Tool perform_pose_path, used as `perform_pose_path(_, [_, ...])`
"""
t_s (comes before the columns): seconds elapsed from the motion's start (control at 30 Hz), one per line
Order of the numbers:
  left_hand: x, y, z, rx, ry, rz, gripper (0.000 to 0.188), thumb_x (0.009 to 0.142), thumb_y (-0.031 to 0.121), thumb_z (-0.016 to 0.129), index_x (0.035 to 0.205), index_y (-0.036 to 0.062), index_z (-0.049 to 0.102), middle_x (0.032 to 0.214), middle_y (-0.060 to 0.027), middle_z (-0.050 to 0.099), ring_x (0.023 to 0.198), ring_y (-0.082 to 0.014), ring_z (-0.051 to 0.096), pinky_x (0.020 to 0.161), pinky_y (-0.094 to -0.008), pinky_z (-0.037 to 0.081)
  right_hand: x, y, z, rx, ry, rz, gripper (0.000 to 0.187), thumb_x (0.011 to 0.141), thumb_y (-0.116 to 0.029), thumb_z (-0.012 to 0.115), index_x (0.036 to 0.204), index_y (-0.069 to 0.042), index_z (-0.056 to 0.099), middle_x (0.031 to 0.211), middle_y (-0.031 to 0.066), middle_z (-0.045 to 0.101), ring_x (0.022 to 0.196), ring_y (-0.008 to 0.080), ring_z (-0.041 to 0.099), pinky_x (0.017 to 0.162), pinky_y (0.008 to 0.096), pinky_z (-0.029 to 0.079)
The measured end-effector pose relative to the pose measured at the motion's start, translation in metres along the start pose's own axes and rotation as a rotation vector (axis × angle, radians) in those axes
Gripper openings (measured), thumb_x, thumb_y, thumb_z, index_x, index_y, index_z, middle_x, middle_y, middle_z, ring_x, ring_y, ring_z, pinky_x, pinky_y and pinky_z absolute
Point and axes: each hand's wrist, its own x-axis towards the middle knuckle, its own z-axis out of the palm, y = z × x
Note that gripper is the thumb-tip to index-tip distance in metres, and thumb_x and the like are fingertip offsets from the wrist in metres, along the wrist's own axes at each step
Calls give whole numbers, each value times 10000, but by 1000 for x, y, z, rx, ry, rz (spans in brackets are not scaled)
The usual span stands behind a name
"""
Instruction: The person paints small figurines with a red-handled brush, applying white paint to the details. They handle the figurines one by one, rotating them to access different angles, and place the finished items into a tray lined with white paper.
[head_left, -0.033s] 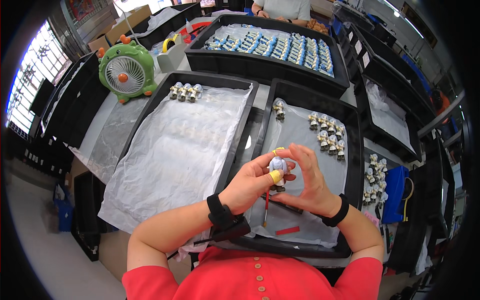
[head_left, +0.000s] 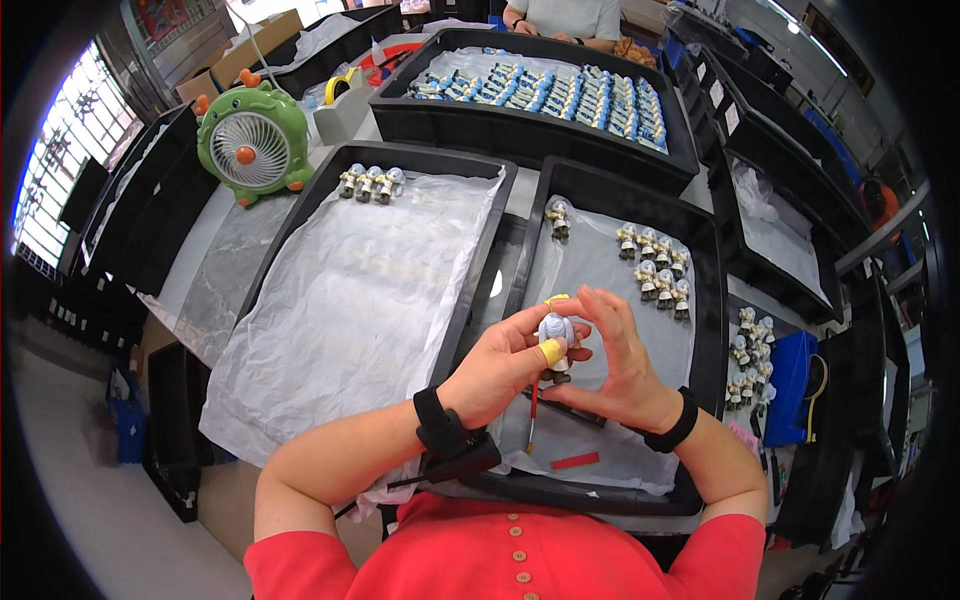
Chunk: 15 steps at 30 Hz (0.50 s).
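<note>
A small figurine [head_left: 556,332] with pale lilac-grey hair, a white and gold body and dark feet is upright in my left hand [head_left: 497,368]. Its thumb, wrapped in yellow tape, presses on the figurine, and another yellow wrap shows at a fingertip above. My right hand [head_left: 628,370] curves round the figurine's right side, thumb below and fingers above, spread apart; whether it touches the figurine I cannot tell. Under both hands is a black tray [head_left: 712,300] lined with pale sheet, where several similar figurines [head_left: 657,268] stand or lie. A thin red-handled brush [head_left: 533,425] and a red strip [head_left: 575,461] lie near its front.
Left of it, a paper-lined black tray [head_left: 300,215] holds 3 figurines [head_left: 371,185]. A far tray [head_left: 530,130] carries rows of blue-and-white figurines; a person [head_left: 565,18] sits behind. A green fan [head_left: 255,145] stands at left. More figurines [head_left: 750,358] and a blue bin [head_left: 790,385] are at right.
</note>
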Motion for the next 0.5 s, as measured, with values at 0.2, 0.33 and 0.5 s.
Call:
perform_pose_path(0.2, [1,-3,-5,-104,-26,-3,462,973,281,432,1371,56,363,1244,-125,519,1115,-246,548,842,-333,493,-4,5,1,28,-8,54,1045,574,-115,840,1436,-95,249,1264,174,420,1151,315,411,933,378,408])
perform_pose_path(0.33, [2,-1,-5,-81,-35,-7,481,972,325,430,1364,53,370,1239,-120,520,1103,-237,554,821,-326,496,-4,5,1,37,-17,79,1065,573,-143,847,1442,-97,233,1268,179,409,1148,314,418,942,383,401])
perform_pose_path(0.5, [2,-3,-6,-102,-38,-4,485,968,344,433,1354,54,382,1229,-118,523,1092,-230,559,804,-322,502,-3,6,0,37,-24,73,1068,580,-156,844,1447,-100,222,1270,179,404,1145,314,425,943,389,399])
